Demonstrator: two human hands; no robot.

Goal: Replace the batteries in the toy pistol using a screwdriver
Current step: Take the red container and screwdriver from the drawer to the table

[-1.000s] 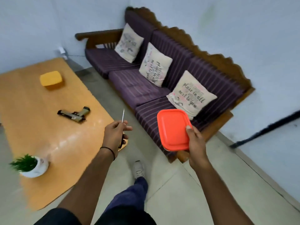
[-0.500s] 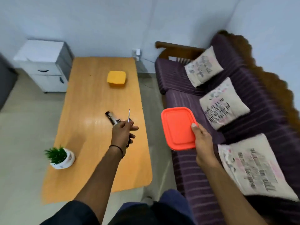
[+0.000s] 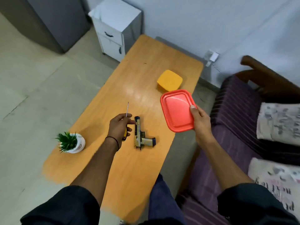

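Two hands are occupied, and neither is on the toy yet. The left hand [image 3: 119, 125] has its fingers [image 3: 129, 122] clenched round a screwdriver [image 3: 126, 117], the thin shaft pointing up and away past the knuckles and the yellow-and-black handle showing below the palm. The right hand [image 3: 201, 120] grips a red lid [image 3: 177, 110] by its near right edge, thumb pressed on top, and holds it in the air.

Just right of the left fingers, apparently not touching them, the toy pistol [image 3: 141, 135] lies flat on the worktop [image 3: 142, 65], barrel pointing away and grip turned toward the right hand. Beyond the red lid sits a yellow container [image 3: 169, 80], well apart from the pistol. Left of and nearer than the left hand stands a small potted plant [image 3: 71, 142].

Judging by this, the work is at its very start: tool in hand, pistol unopened as far as can be seen. The battery cover and its screw are not visible from here. The next move probably calls for setting the red lid down to free the right hand, then steadying or turning the pistol so the screw faces the screwdriver tip.
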